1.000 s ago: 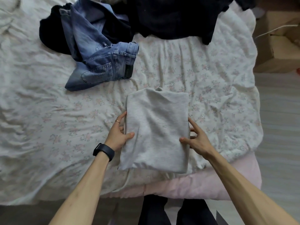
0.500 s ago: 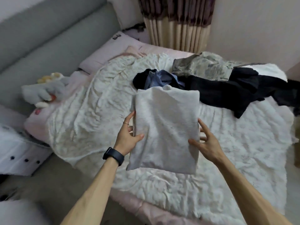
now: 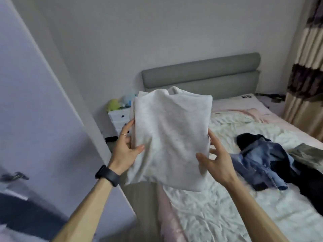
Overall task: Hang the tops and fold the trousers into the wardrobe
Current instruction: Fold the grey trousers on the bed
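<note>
A folded light grey garment (image 3: 170, 137) is held up in the air in front of me, over the bed's left edge. My left hand (image 3: 126, 151) grips its left side, thumb on top and fingers behind. On the right side my right hand (image 3: 214, 161) holds it the same way, thumb on the front. Blue jeans (image 3: 262, 159) and dark clothes (image 3: 300, 173) lie crumpled on the white bedcover (image 3: 218, 206) to the right. A pale wardrobe door (image 3: 40, 128) with a dark handle (image 3: 14, 176) stands at the left.
A grey headboard (image 3: 201, 74) lies straight ahead, with a white bedside drawer unit (image 3: 118, 119) carrying soft toys beside it. Striped curtains (image 3: 305, 75) hang at the far right. A narrow strip of floor (image 3: 139, 206) runs between the bed and the wardrobe door.
Both hands lifted the folded grey garment off the bed and carried it left. My view swung from the bed toward the wardrobe door and headboard.
</note>
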The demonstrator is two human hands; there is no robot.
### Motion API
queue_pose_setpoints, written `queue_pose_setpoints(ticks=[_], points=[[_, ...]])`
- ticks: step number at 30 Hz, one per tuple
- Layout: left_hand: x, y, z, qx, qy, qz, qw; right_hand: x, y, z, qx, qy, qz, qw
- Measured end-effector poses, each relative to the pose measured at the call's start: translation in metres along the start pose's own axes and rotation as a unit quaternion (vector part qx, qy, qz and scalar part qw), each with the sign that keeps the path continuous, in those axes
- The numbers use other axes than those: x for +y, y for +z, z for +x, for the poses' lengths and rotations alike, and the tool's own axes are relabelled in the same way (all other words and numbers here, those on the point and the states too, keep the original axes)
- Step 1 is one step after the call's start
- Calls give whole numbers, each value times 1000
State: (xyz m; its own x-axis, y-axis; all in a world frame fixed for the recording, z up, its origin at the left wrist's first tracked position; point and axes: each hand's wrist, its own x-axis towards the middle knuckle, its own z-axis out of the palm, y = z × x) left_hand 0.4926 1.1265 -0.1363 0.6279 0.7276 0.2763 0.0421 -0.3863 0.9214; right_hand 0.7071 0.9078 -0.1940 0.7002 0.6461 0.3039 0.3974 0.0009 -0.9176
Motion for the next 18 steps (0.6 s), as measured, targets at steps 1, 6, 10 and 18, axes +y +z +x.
queue_pose_setpoints(ticks=[1,6,10,18], points=[[8,-26,-10,30,0,16,999,-16,19,5,-25,-17,11,999],[45,-129,-56,149,19,74,986,-82,104,26,-103,-98,55,988],[73,-206,-100,247,45,98,963,-140,177,27,-177,-170,97,964],[157,-339,-191,386,60,204,898,-275,319,-5,-296,-252,192,901]])
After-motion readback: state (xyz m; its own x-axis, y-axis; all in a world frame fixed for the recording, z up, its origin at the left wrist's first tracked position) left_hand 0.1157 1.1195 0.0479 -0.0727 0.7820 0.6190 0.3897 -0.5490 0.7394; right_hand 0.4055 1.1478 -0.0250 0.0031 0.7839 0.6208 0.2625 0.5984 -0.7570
